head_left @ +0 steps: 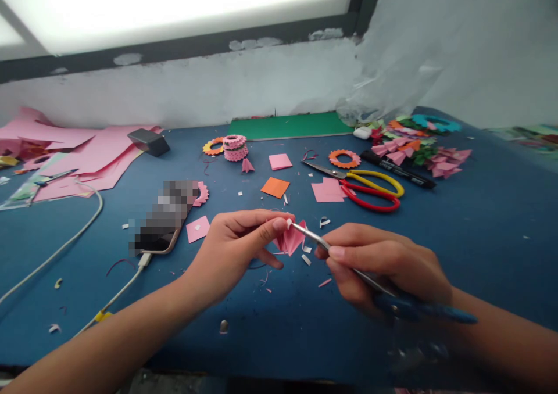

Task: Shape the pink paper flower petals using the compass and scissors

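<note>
Pinched between the thumb and fingers of my left hand (244, 240) is a small folded pink paper piece (291, 240), near the middle of the table. My right hand (383, 260) is closed around a slim metal tool (320, 242) with blue handles, slanting up to the left. Its tip touches or nearly touches a tiny white scrap (289, 222) at the top of the folded paper, by my left thumb. Beyond my hands lie an orange paper square (275, 187) and a pink paper square (280, 161).
Scissors (370, 190) with red and yellow handles lie behind my right hand, beside a black marker (401, 170). A phone (163, 225) with a cable (124, 289) is on the left. Pink sheets (96, 156), a black block (149, 142) and paper flowers (418, 150) sit farther back.
</note>
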Tool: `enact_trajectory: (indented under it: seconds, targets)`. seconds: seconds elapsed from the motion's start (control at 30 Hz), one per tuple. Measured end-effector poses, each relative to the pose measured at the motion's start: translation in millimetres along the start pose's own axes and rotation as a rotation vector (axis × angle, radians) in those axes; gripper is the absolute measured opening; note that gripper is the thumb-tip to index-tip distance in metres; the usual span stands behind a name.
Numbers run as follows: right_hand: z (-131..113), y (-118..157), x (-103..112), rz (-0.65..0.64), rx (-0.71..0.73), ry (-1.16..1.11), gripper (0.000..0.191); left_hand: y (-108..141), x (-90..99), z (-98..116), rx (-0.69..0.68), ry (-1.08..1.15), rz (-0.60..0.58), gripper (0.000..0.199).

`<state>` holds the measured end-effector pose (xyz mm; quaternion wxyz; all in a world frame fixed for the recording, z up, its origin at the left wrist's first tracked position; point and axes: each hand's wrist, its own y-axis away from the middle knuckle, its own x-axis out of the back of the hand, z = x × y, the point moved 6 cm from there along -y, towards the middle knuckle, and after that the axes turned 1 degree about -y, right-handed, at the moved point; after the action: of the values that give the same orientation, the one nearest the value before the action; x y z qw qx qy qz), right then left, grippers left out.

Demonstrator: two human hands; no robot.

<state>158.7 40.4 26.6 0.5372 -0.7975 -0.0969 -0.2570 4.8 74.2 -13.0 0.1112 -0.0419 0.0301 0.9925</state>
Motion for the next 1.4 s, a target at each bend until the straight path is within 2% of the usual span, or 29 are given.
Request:
enact_trajectory:
  seconds: [0.13,0.33,0.47,0.6,0.73,0.8,0.97,1.17,1.3,1.4]
  targets:
    - [-1.0,-3.4,1.4,-0.014,-0.052,0.003,0.019,-1.6,0.1,-0.5,-0.017,0.008,-0.022,0.01]
    - [-0.2,-2.3,-0.4,-0.017,-0.017,-0.038,0.019,-1.7,-4.9,-1.3,0.0,0.013,-0.092,0.01]
    - [5.1,1.6,-1.3,0.025,-0.019,-0.074,0.019,0.8,-10.1,-2.7,0.023,0.021,-0.147,0.009]
    - [14.1,3.7,-2.0,0.034,-0.087,-0.154,0.016,0.8,-8.6,-4.2,0.025,0.027,-0.131,0.009]
    - [14.3,1.4,2.7,0.111,-0.057,-0.268,0.013,-0.2,-8.0,-4.6,0.023,0.026,-0.124,0.009]
    - [12.1,-0.3,1.3,0.091,-0.055,-0.22,0.008,-0.4,-9.5,-5.1,0.028,0.02,-0.145,0.009]
    - [13.5,3.4,-4.4,0.055,-0.111,-0.106,0.017,-0.7,-9.7,-6.8,0.046,-0.015,-0.143,0.01]
    - [13.8,5.3,-7.4,0.02,-0.07,-0.066,0.017,-1.5,-7.8,-7.2,0.054,-0.03,-0.105,0.011]
    - [16.6,3.5,-4.7,0.056,-0.146,-0.052,0.019,-1.2,-5.9,-5.5,0.035,-0.025,-0.065,0.008]
    - [19.0,3.0,-6.9,0.027,-0.186,-0.067,0.02,0.4,-6.3,-2.4,-0.015,-0.041,-0.067,0.009]
